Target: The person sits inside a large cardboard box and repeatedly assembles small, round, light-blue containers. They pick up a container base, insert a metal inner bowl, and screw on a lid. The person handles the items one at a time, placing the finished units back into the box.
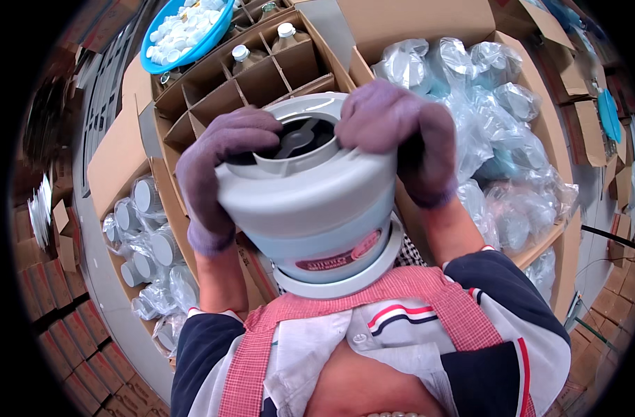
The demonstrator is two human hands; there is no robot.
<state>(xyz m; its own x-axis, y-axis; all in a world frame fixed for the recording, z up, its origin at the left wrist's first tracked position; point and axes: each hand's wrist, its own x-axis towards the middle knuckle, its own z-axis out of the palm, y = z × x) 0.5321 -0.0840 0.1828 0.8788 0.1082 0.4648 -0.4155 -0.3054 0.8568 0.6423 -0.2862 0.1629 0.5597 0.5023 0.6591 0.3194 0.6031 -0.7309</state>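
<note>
In front of my chest is a big round plastic container [307,233], light blue in the body with grey ends and a red-pink label. It tilts, so a round dark opening [305,139] with a raised grey collar faces up. Gloved in purple, my left hand [223,156] grips the left of the grey end, fingers hooked over the edge by the opening. On the other side my right hand [401,125], in a matching glove, closes over the same end. Both thumbs are mostly hidden. A wide grey rim [331,281] at the container's lower end is close to my apron.
Beyond the container stands a divided carton [262,87] with several white-capped bottles. A blue basin [227,24] of white caps overlaps it. Bagged clear items [484,104] fill a carton at right; bagged grey cylinders [147,257] fill one at left. Stacked boxes [88,347] line the lower left.
</note>
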